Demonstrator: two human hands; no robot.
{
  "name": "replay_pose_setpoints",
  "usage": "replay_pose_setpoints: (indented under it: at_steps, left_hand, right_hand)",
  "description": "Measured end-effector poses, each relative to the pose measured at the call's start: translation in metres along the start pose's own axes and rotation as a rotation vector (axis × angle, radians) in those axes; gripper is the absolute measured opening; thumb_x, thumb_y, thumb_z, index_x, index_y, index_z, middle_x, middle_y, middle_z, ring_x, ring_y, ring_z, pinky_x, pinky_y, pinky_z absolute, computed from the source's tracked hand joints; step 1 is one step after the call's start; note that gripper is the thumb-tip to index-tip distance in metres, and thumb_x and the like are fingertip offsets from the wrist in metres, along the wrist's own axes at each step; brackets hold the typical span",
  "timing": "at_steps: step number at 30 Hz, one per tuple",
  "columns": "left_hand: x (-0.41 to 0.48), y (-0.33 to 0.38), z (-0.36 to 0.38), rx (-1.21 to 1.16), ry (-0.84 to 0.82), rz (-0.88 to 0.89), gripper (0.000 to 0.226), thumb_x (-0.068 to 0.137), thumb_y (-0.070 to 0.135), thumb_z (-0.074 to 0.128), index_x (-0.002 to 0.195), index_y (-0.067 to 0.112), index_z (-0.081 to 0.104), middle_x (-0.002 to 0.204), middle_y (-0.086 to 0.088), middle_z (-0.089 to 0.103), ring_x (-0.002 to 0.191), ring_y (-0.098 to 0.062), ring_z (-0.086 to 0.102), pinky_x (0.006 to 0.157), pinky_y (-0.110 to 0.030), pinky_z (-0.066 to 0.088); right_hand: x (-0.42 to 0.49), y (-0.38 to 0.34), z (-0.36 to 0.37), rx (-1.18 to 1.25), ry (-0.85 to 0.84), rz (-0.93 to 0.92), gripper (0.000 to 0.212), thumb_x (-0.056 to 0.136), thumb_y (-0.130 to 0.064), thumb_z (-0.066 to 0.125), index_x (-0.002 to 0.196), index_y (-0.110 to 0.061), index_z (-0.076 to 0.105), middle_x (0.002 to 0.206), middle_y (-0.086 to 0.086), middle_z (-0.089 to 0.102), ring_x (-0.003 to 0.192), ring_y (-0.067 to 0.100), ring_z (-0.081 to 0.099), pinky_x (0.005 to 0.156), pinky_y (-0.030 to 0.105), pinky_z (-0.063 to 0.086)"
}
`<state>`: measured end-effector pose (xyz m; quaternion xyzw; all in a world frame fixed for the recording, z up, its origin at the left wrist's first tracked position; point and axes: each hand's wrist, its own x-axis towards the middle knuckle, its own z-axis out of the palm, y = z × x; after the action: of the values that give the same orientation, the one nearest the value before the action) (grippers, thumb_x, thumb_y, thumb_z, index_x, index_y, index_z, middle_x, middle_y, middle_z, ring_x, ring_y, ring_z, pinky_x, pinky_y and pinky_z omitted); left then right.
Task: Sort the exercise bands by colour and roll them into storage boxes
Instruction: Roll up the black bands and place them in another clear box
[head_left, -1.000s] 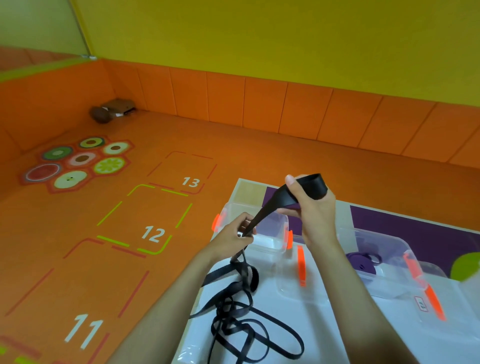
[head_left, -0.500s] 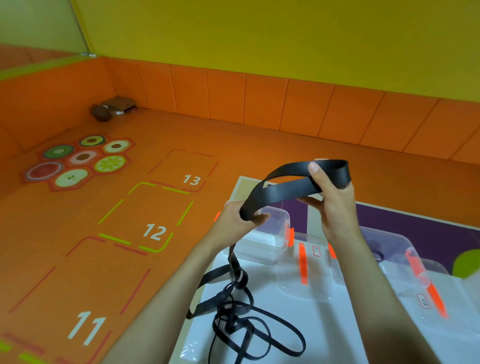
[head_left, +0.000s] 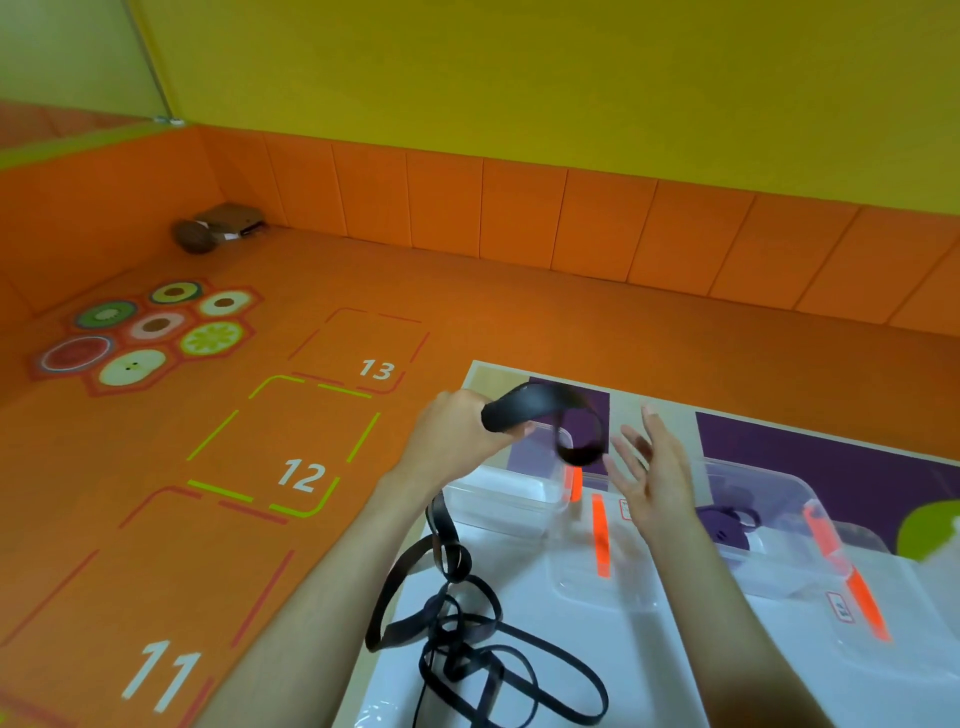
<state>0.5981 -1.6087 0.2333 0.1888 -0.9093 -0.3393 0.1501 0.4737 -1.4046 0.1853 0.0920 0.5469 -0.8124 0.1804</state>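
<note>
My left hand (head_left: 457, 431) grips a black exercise band (head_left: 540, 405) near its upper end. The band's free end curls in a small loop just right of that hand, above a clear storage box (head_left: 509, 493) with orange latches. Below my left wrist the band hangs down into a tangle of black loops (head_left: 467, 654) on the white table. My right hand (head_left: 649, 473) is held up beside the curl with fingers spread and holds nothing. A second clear box (head_left: 789, 525) to the right contains a purple band (head_left: 727, 525).
A clear lid with an orange latch (head_left: 602, 561) lies between the two boxes. The white table (head_left: 649, 649) ends at its left edge over an orange floor with numbered squares (head_left: 301, 475). A brown box and ball (head_left: 218, 231) sit in the far corner.
My right hand has let go of the band's upper end and opened. The released end has dropped and curled beside my left hand, which still holds the band.
</note>
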Motion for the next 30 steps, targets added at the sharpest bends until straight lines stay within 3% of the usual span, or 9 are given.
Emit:
replay_pose_setpoints:
  at_steps: [4,6,9,12,16,19,22,27,30]
  left_hand:
    - [0.004,-0.002,-0.004,0.161,-0.021,0.076,0.057,0.090,0.050,0.076,0.052,0.025,0.043,0.044,0.014,0.042,0.044,-0.006,0.043,0.045,-0.019,0.023]
    - [0.007,0.003,-0.004,0.275,-0.100,0.132,0.050,0.092,0.045,0.075,0.057,0.027,0.045,0.054,0.014,0.047,0.051,-0.004,0.046,0.049,-0.022,0.027]
    - [0.011,0.017,-0.005,0.370,-0.137,0.255,0.037,0.090,0.029,0.071,0.063,0.027,0.046,0.058,0.012,0.045,0.055,-0.015,0.045,0.050,-0.024,0.025]
    - [0.016,0.024,-0.011,0.335,-0.145,0.352,0.013,0.083,0.022,0.066,0.073,0.027,0.058,0.058,0.010,0.049,0.059,-0.024,0.045,0.049,-0.028,0.026]
    - [0.023,0.017,-0.012,0.107,-0.256,0.310,0.043,0.078,0.046,0.085,0.061,0.029,0.050,0.054,0.014,0.051,0.055,-0.009,0.043,0.051,-0.026,0.029]
    - [0.022,0.004,-0.011,-0.120,-0.288,0.231,0.057,0.072,0.045,0.095,0.064,0.017,0.045,0.056,0.016,0.039,0.055,-0.007,0.032,0.054,-0.024,0.025]
    - [0.020,-0.019,-0.002,-0.284,-0.359,0.125,0.065,0.069,0.050,0.094,0.078,0.005,0.049,0.069,0.004,0.044,0.065,-0.014,0.041,0.065,-0.035,0.029]
    - [0.014,-0.048,0.028,-0.287,-0.345,0.039,0.053,0.071,0.050,0.091,0.078,0.016,0.052,0.080,-0.007,0.060,0.074,-0.030,0.056,0.070,-0.046,0.046]
    - [0.010,-0.057,0.035,-0.338,-0.250,0.003,0.041,0.077,0.050,0.085,0.082,0.021,0.058,0.086,-0.008,0.055,0.075,-0.026,0.054,0.070,-0.038,0.039]
  right_hand:
    - [-0.004,0.002,-0.001,-0.484,0.088,-0.393,0.024,0.100,-0.034,0.068,0.123,-0.028,0.064,0.122,-0.010,0.068,0.119,0.011,0.063,0.101,0.032,0.052]
    - [-0.015,-0.005,0.016,-0.632,-0.119,-0.657,0.023,0.105,-0.035,0.061,0.127,-0.031,0.065,0.129,-0.023,0.064,0.126,-0.003,0.056,0.108,0.026,0.046]
    - [-0.030,-0.017,0.049,-0.932,-0.558,-0.771,0.042,0.104,-0.049,0.055,0.144,-0.036,0.057,0.150,-0.023,0.052,0.145,-0.007,0.036,0.115,0.012,0.027]
    - [-0.034,-0.023,0.071,-1.205,-0.678,-0.732,0.034,0.097,-0.063,0.057,0.115,-0.035,0.067,0.107,-0.022,0.069,0.102,-0.007,0.059,0.095,0.027,0.044]
    - [-0.027,-0.034,0.077,-1.027,-0.650,-0.558,0.049,0.085,-0.054,0.080,0.077,-0.009,0.062,0.063,0.011,0.056,0.054,0.014,0.048,0.054,0.031,0.037]
    - [-0.026,-0.041,0.073,-0.990,-0.658,-0.519,0.063,0.084,-0.041,0.085,0.066,0.006,0.049,0.059,0.010,0.035,0.054,0.018,0.031,0.052,0.029,0.026]
    - [-0.025,-0.044,0.067,-0.876,-0.659,-0.502,0.059,0.088,-0.035,0.084,0.065,0.009,0.052,0.057,0.013,0.039,0.053,0.019,0.037,0.049,0.023,0.034]
    - [-0.021,-0.045,0.055,-0.634,-0.527,-0.518,0.055,0.097,-0.030,0.073,0.068,0.012,0.052,0.052,0.008,0.041,0.049,0.021,0.040,0.048,0.020,0.033]
    - [-0.014,-0.046,0.044,-0.575,-0.496,-0.479,0.059,0.100,-0.037,0.068,0.077,0.016,0.053,0.053,0.013,0.038,0.050,0.025,0.042,0.047,0.023,0.036]
